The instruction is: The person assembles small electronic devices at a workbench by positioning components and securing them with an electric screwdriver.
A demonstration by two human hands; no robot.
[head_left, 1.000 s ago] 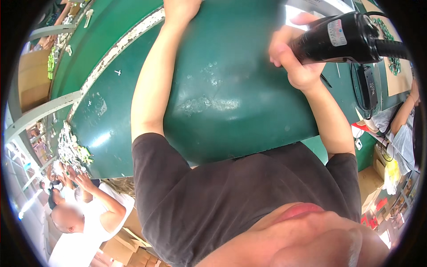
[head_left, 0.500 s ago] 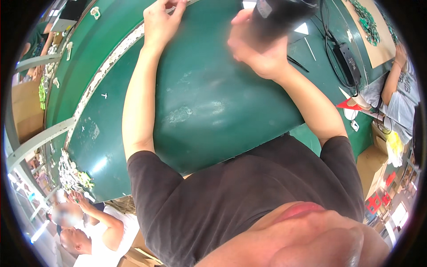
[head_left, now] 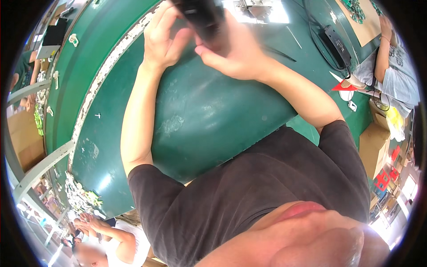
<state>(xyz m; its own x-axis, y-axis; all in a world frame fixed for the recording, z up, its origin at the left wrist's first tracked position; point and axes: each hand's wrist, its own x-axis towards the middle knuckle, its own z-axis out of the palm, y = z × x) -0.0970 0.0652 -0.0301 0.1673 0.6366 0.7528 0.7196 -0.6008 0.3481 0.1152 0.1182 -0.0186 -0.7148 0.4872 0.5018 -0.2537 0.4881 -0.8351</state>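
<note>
My right hand [head_left: 242, 51] is closed round a black, rounded handheld tool [head_left: 202, 18], blurred by motion and cut off by the top edge. Its exact kind does not show. Beside it, my left hand [head_left: 160, 42] has its fingers curled and its thumb bent toward the tool. The left fingertips are partly hidden, and whatever they pinch cannot be made out. Both hands are over the far part of the green table [head_left: 200, 120]. A small metal fixture [head_left: 255, 9] on a bright plate stands just beyond my right hand.
A black power adapter [head_left: 336, 49] with cables lies to the right. Left, past a chipped white rail [head_left: 104, 62], a green belt [head_left: 66, 98] carries small pale parts. A heap of small parts [head_left: 78, 193] sits at the lower left by a co-worker [head_left: 120, 242]; another person [head_left: 393, 66] works at right.
My right hand has swung left with the black tool, bringing it next to my left hand. The metal fixture now shows. The whole view has shifted slightly.
</note>
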